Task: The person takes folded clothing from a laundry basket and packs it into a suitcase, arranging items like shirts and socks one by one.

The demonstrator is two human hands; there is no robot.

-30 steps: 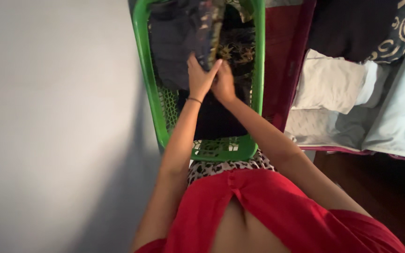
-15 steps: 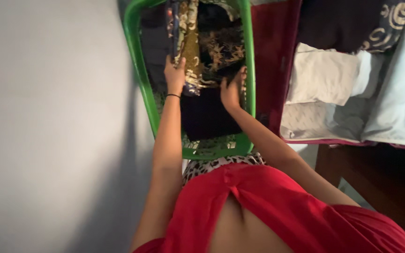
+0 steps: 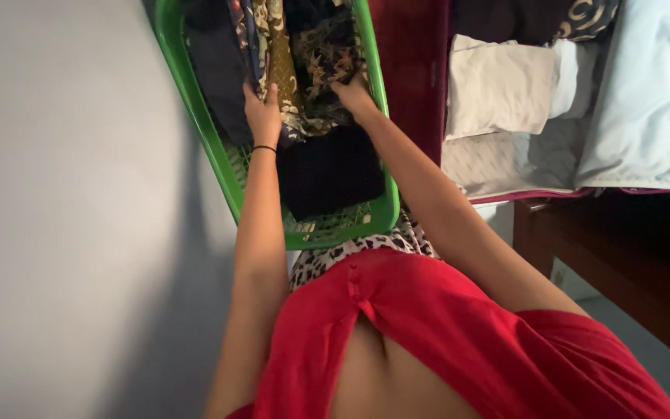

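Observation:
A green plastic laundry basket (image 3: 203,124) stands in front of me, filled with folded clothes. My left hand (image 3: 261,112) rests on a dark patterned cloth with gold print (image 3: 277,54) near the basket's left side. My right hand (image 3: 354,97) presses on a black and brown patterned garment (image 3: 323,54) at the right side. A plain black folded garment (image 3: 327,171) lies below both hands. A thin black band sits on my left wrist. Whether the fingers grip the cloth is hard to tell.
A grey wall (image 3: 63,209) fills the left. To the right are a dark red panel (image 3: 412,70), a bed with white folded cloth (image 3: 498,85) and pale blue bedding (image 3: 645,93), and a dark wooden frame (image 3: 622,256).
My hands were together at the basket's middle a second ago. They have moved apart, the left to the gold-printed cloth and the right to the brown patterned garment.

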